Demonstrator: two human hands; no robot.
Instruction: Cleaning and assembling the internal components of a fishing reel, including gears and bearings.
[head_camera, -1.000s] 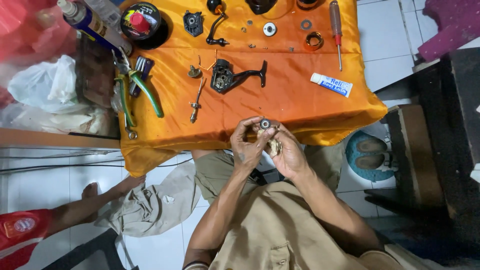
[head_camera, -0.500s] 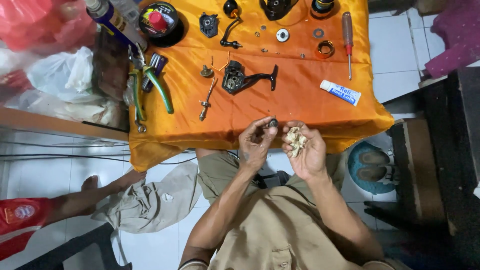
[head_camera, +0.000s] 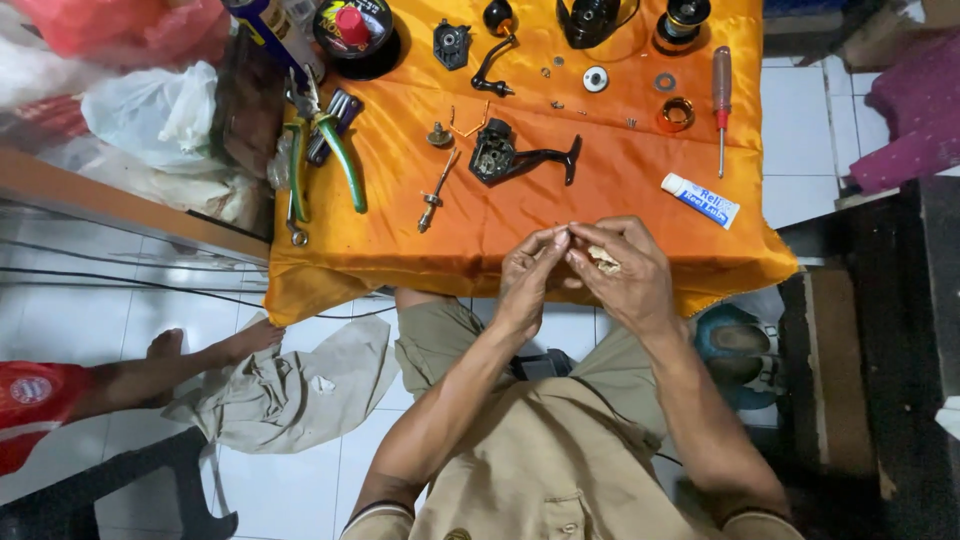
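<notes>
In the lower middle of the frame, the person in the tan shirt sat with both forearms raised and the hands brought together over the near edge of the orange cloth (head_camera: 420, 250). The left hand (head_camera: 527, 272) pinched its fingertips against those of the right hand (head_camera: 622, 272), and a pale crumpled wad (head_camera: 604, 261), paper or cloth, lay tucked in the right palm. Whatever small part sat between the fingertips was too small to make out. It looked to me like a wiping or fitting step on one tiny piece, and the next move would call for a steady pinch so that nothing dropped off the cloth.

Just beyond the hands lay a white tube (head_camera: 699, 199), then the dark reel body (head_camera: 497, 156) with its arm and a slim shaft (head_camera: 434, 196). Green-handled pliers (head_camera: 322, 150) rested at the left. Farthest, along the top edge, lay a red-handled screwdriver (head_camera: 721, 93), a spool (head_camera: 682, 22) and scattered washers.
</notes>
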